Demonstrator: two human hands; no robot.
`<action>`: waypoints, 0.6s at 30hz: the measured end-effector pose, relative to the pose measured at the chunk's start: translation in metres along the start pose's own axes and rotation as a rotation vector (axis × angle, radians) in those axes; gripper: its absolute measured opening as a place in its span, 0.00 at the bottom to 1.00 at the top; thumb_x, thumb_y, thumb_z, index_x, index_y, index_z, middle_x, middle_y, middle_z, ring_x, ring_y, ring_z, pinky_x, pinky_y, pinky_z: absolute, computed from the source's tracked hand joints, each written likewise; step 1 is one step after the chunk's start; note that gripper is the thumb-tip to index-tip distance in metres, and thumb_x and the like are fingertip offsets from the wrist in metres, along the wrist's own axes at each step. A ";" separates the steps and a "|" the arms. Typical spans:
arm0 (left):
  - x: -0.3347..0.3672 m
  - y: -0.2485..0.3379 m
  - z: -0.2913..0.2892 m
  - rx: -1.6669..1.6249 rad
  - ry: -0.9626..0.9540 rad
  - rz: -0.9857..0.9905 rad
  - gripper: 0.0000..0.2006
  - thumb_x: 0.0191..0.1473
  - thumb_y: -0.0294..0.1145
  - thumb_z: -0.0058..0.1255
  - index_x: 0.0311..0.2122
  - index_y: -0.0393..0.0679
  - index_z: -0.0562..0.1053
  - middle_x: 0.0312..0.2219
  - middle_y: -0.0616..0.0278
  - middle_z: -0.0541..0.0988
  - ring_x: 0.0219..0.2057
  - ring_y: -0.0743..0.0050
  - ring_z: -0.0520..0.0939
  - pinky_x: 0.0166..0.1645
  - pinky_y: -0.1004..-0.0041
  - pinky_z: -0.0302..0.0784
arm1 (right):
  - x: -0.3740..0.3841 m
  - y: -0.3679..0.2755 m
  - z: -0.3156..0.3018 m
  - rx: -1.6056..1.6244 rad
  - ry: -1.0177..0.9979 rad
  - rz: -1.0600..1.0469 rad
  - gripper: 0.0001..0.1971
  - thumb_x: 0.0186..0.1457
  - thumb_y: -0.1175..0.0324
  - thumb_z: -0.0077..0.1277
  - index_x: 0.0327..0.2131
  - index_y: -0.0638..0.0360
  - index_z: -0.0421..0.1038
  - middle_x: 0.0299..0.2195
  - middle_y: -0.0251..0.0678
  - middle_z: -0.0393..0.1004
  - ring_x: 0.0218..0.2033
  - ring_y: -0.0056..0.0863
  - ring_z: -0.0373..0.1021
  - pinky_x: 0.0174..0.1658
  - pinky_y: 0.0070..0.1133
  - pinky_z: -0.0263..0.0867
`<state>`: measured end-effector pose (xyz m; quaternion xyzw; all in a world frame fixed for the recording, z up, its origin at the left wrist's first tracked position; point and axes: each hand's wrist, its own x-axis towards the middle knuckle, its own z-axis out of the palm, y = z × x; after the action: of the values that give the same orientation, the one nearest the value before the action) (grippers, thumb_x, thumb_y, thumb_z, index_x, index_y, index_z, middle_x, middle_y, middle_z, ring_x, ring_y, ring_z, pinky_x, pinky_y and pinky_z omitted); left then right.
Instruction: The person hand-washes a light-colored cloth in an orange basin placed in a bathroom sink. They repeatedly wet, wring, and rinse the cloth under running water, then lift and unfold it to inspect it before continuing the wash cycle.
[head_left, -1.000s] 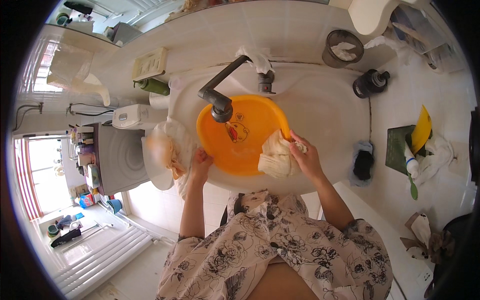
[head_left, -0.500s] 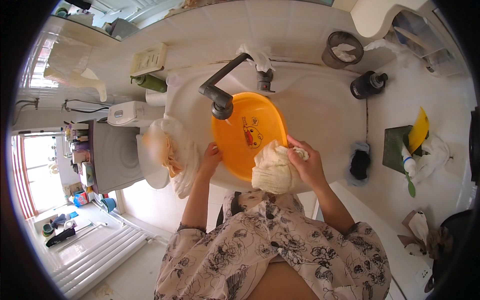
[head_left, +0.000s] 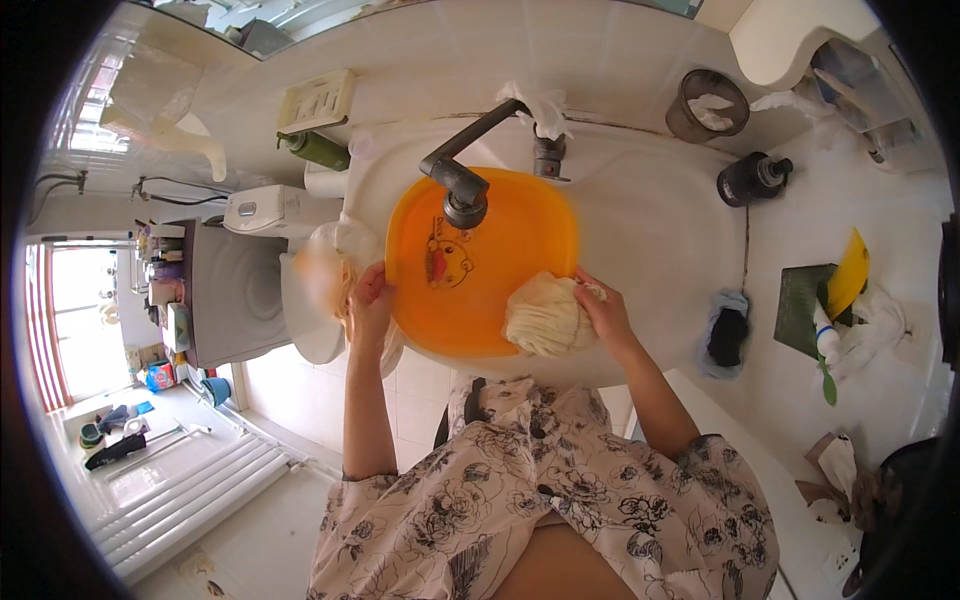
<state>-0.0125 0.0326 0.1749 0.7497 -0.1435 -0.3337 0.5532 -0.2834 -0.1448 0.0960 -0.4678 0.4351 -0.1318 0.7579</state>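
Observation:
An orange plastic basin (head_left: 420,325) with a cartoon duck face printed inside lies level in the white sink (head_left: 650,230). My left hand (head_left: 372,295) is closed on the basin's left rim. At the opposite rim, my right hand (head_left: 605,315) grips a bunched cream towel (head_left: 545,318), which hangs over the basin's front right edge. Whether those fingers also hold the rim is hidden. Above the basin hangs the dark swivel faucet (head_left: 465,190), its spout end over the basin's upper part.
Beside the sink's right end stand a black pump bottle (head_left: 745,180) and a dark mesh bin (head_left: 705,105). A green bottle (head_left: 322,150) and a soap dish (head_left: 316,100) are at the back left. Left of my arm, a pale cloth (head_left: 350,245) hangs near the toilet (head_left: 310,330).
The basin has gone from tilted to level and shifted left under the faucet. My left hand has moved left and up with its rim. My right hand still holds the towel.

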 end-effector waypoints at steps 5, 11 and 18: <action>-0.010 0.036 -0.008 0.070 -0.038 0.018 0.15 0.52 0.27 0.44 0.46 0.36 0.68 0.39 0.60 0.75 0.39 0.77 0.74 0.44 0.79 0.68 | 0.027 0.014 0.014 0.242 -0.217 0.325 0.22 0.54 0.61 0.44 0.48 0.66 0.63 0.44 0.39 0.68 0.42 0.25 0.67 0.45 0.19 0.63; -0.001 0.067 0.018 0.458 0.023 0.064 0.19 0.53 0.44 0.44 0.40 0.37 0.73 0.36 0.56 0.75 0.39 0.71 0.74 0.43 0.76 0.68 | 0.042 0.042 0.014 0.578 -0.453 0.532 0.20 0.56 0.59 0.38 0.46 0.64 0.64 0.42 0.40 0.69 0.39 0.30 0.69 0.42 0.22 0.66; 0.007 0.079 0.043 0.662 0.140 0.304 0.26 0.50 0.54 0.44 0.34 0.35 0.75 0.33 0.52 0.75 0.37 0.63 0.75 0.42 0.69 0.69 | 0.033 0.034 0.003 0.619 -0.623 0.471 0.20 0.56 0.61 0.39 0.48 0.65 0.60 0.43 0.41 0.68 0.38 0.33 0.70 0.39 0.27 0.69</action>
<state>-0.0231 -0.0302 0.2387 0.8792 -0.3153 -0.1308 0.3324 -0.2693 -0.1451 0.0511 -0.1269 0.2223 0.0659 0.9644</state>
